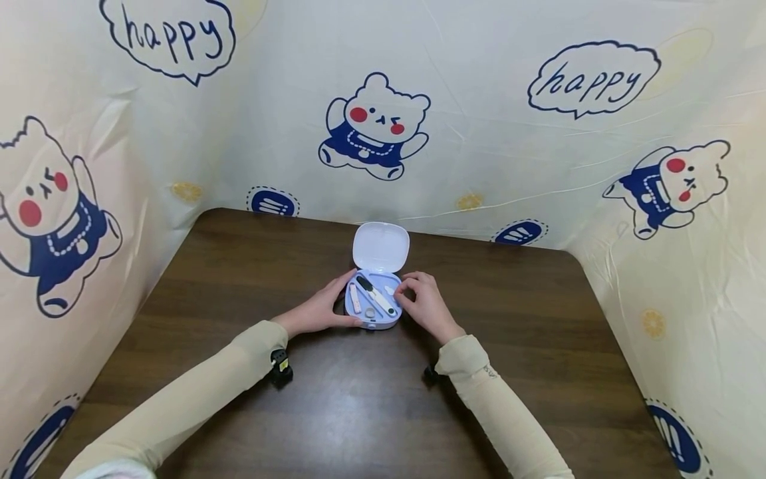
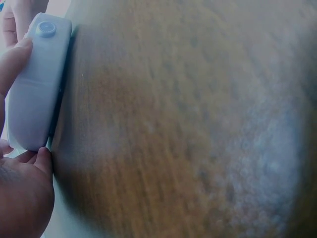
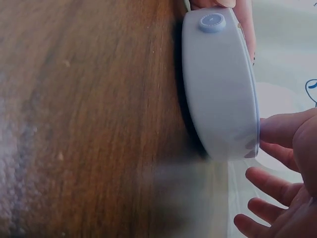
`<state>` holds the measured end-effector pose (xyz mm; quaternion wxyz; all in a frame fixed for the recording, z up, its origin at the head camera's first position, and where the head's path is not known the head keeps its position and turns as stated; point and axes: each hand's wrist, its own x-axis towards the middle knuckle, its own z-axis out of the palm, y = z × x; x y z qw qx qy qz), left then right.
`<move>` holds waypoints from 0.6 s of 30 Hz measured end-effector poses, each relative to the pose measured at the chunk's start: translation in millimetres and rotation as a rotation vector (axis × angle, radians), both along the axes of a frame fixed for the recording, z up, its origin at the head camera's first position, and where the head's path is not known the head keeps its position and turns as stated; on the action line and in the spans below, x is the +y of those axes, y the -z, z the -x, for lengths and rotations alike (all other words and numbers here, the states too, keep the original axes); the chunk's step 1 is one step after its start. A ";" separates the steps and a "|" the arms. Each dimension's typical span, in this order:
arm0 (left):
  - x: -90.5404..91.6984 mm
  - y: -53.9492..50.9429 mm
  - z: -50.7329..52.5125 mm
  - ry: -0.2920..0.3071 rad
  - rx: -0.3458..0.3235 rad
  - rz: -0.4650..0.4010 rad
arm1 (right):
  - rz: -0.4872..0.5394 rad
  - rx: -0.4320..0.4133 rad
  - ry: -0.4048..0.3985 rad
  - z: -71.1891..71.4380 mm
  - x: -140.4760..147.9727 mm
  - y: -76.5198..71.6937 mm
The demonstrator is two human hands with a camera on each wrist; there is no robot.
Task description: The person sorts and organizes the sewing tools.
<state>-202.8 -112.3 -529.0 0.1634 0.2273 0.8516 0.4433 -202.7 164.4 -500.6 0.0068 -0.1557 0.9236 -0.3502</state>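
A small pale blue case (image 1: pixel 374 324) with a rounded outline sits on the table, its white lid (image 1: pixel 381 247) raised at the back. Inside lie a long white tool with a dark end (image 1: pixel 376 295), a slim pinkish-white stick (image 1: pixel 356 299), a small round greyish piece (image 1: pixel 370 312) and a small white piece (image 1: pixel 389 291). My left hand (image 1: pixel 320 307) grips the case's left side, thumb at the front. Over the right rim, my right hand (image 1: pixel 423 303) has thumb and index finger close together beside the white piece; whether they pinch it is hidden. Its other fingers spread in the right wrist view.
The dark brown wooden table (image 1: pixel 353 412) extends around the case on all sides. A pale curtain (image 1: pixel 479 153) printed with bears and lettering hangs behind and along both sides. On the case's front wall is a round button (image 3: pixel 212 22).
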 end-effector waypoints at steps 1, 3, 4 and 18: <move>-0.1 -0.1 0.0 0.000 -0.003 0.002 | 0.000 -0.005 0.002 -0.2 0.1 0.0; -0.3 0.0 -0.3 0.001 -0.001 0.002 | -0.003 -0.014 0.003 -0.4 0.4 -0.1; -0.4 -0.1 -0.4 0.001 0.000 0.003 | -0.002 -0.016 0.003 -0.5 0.7 -0.2; -0.3 1.4 0.6 -0.005 0.003 0.003 | 0.164 0.165 0.065 13.1 11.8 -11.6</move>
